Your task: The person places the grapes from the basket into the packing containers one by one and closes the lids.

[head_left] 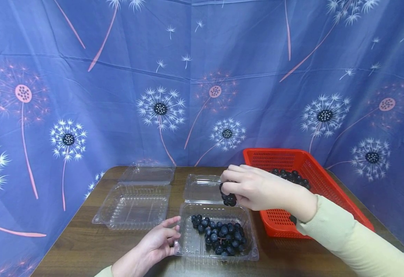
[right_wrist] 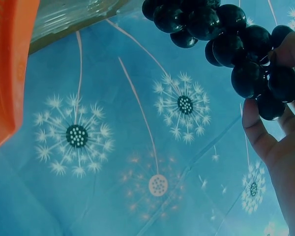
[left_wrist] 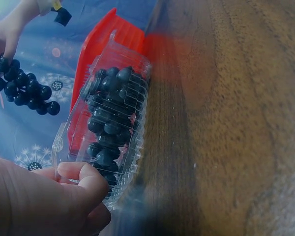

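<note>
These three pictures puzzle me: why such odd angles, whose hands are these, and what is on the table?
No machine here: a person wears three cameras. The wide picture comes from the head, the other two from each wrist, hence the odd angles. The right hand holds a grape bunch above a clear box that already has grapes in it. The left hand holds that box's edge. On the wooden table there is also an empty box, lid open, and a red basket with more grapes.

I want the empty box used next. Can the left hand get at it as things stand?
Probably yes: the left hand rests on the filled box, and the empty box lies open just beyond, with nothing between.
</note>
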### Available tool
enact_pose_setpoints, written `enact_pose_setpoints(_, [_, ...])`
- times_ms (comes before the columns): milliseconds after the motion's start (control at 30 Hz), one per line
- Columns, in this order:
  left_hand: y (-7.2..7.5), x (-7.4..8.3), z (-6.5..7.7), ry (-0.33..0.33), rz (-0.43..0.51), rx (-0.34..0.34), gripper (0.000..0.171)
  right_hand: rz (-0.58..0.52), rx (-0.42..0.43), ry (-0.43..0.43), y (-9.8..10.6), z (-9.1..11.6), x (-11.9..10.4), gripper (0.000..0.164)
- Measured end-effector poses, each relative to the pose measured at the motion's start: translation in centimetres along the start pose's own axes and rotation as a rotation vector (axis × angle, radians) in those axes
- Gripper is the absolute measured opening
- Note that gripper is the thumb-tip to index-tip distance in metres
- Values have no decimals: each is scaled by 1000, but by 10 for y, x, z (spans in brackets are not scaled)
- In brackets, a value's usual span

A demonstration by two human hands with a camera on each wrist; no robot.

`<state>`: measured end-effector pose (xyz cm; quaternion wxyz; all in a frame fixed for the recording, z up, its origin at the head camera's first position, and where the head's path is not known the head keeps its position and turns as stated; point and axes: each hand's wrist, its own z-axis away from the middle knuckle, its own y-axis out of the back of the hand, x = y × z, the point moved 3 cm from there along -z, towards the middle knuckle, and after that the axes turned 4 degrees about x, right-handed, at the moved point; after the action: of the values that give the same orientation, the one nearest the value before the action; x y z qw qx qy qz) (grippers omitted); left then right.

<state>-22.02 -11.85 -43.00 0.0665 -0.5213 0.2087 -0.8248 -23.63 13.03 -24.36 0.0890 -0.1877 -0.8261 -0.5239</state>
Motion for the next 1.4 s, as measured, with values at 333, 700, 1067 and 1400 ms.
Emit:
enact_pose_setpoints(333, [-1, -1, -1, -6, 9, 3, 66, -3, 54, 27, -15, -2, -5, 28])
enact_pose_setpoints(700, [-1, 0, 1, 4, 2, 1, 68, 4, 42, 10, -30, -9, -11, 29])
enact_pose_setpoints(1067, [-1, 1, 1, 3, -4, 7, 67, 15, 58, 16, -40, -10, -15, 29])
enact_pose_setpoints(1400, [0, 0, 0, 3, 4, -4, 64, 17, 89, 29, -51, -17, -22, 27])
